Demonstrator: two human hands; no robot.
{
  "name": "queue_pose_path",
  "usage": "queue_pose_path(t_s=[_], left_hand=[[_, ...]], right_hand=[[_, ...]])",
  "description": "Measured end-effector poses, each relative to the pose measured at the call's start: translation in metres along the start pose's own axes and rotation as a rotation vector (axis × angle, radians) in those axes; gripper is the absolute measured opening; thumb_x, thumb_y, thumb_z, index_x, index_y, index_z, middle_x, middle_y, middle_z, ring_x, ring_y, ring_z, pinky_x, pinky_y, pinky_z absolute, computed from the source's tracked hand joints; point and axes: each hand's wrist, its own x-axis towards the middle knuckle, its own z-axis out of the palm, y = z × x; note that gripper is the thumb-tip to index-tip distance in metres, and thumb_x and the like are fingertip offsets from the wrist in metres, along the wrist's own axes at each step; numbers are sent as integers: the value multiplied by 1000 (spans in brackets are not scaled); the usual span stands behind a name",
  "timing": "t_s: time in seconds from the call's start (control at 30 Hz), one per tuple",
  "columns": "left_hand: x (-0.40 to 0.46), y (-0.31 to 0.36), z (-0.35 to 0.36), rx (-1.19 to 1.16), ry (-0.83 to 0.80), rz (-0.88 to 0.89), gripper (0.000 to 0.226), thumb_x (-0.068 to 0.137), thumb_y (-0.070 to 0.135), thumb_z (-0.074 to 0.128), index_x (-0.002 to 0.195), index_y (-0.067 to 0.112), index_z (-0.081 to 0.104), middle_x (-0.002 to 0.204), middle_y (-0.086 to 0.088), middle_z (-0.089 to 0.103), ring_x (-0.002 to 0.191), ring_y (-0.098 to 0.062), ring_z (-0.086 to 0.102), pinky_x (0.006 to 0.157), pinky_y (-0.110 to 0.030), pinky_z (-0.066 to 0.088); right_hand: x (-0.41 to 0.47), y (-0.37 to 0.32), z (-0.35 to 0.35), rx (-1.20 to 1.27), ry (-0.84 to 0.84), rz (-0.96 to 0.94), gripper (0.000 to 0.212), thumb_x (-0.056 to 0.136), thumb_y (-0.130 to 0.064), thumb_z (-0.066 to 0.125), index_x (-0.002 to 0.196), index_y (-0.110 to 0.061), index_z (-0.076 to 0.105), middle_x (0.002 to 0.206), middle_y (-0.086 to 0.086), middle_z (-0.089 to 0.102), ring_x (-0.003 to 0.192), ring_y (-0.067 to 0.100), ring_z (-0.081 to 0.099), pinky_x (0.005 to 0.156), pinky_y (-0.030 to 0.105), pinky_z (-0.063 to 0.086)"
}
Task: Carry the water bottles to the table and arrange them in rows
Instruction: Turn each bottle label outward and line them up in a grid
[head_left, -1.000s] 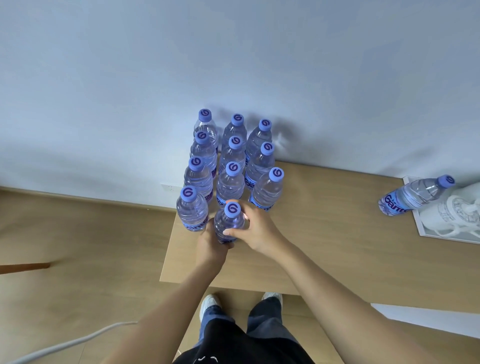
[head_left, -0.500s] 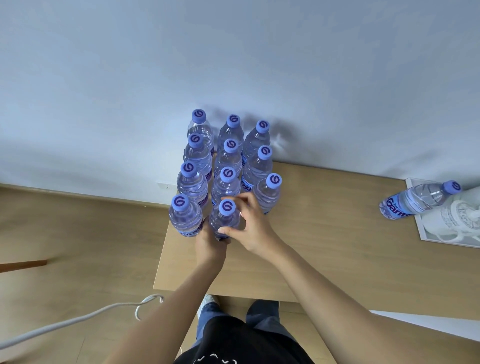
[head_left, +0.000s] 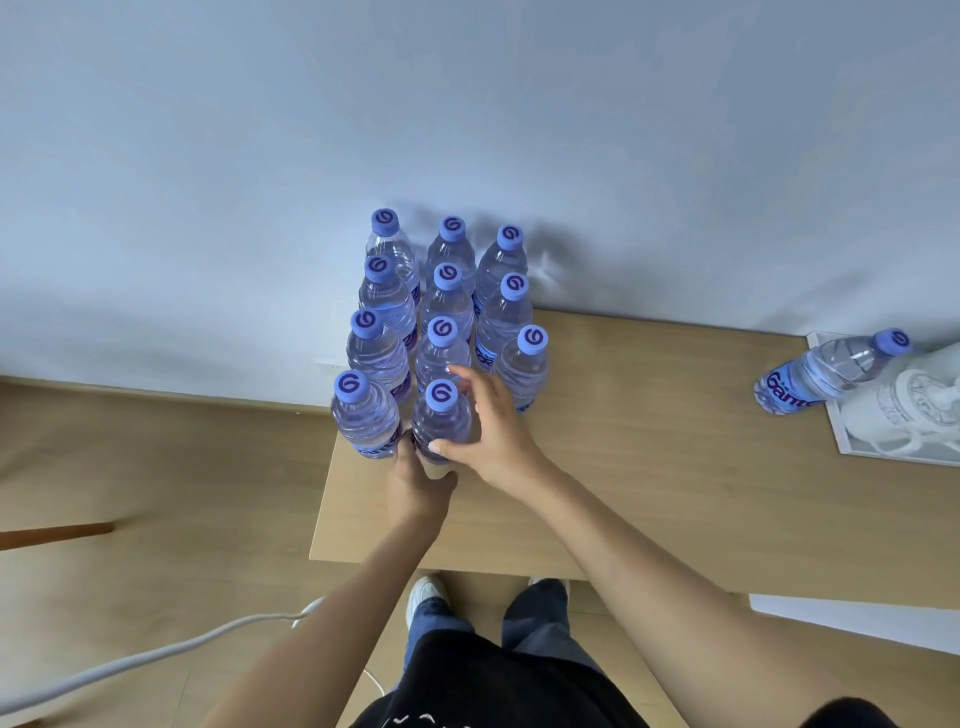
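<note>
Wooden flooring fills the lower left of the frame, crossed by a white cable. At centre, eleven purple-capped water bottles stand upright at the left end of a light wooden table, set in three rows running back to the pale wall. A person's left hand wraps the base of the nearest middle bottle, fingers curled around it, just beside the front-left bottle. The right hand clasps the same bottle from the right, thumb across its front and fingers curved behind near the cap. At far right, a lone bottle leans tilted against white crockery on a white tray, well apart from the group.
</note>
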Motion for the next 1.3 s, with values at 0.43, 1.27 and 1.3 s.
queue_pose_path(t_s=[0.43, 1.27, 1.3], left_hand=[[-57, 42, 56, -138, -152, -67, 45, 77, 5, 78, 113, 12, 52, 112, -2, 58, 105, -17, 55, 86, -27, 41], [-62, 206, 262, -50, -415, 142, 37, 85, 17, 73, 115, 21, 53, 119, 5, 57, 111, -10, 54, 95, -25, 43], [-61, 206, 262, -47, -410, 136, 37, 85, 17, 73, 116, 20, 53, 119, 5, 57, 111, -10, 55, 95, -25, 43]], right_hand=[[-60, 63, -72, 116, 282, 201, 63, 81, -17, 81, 136, -14, 52, 131, 2, 50, 128, 18, 43, 107, 28, 36], [-66, 209, -351, 197, 969, 357, 69, 77, -17, 84, 133, -5, 46, 133, 8, 49, 126, 22, 41, 95, 22, 32], [-63, 212, -353, 219, 945, 358, 67, 76, -18, 85, 131, -6, 48, 132, 7, 51, 125, 21, 43, 95, 23, 33]])
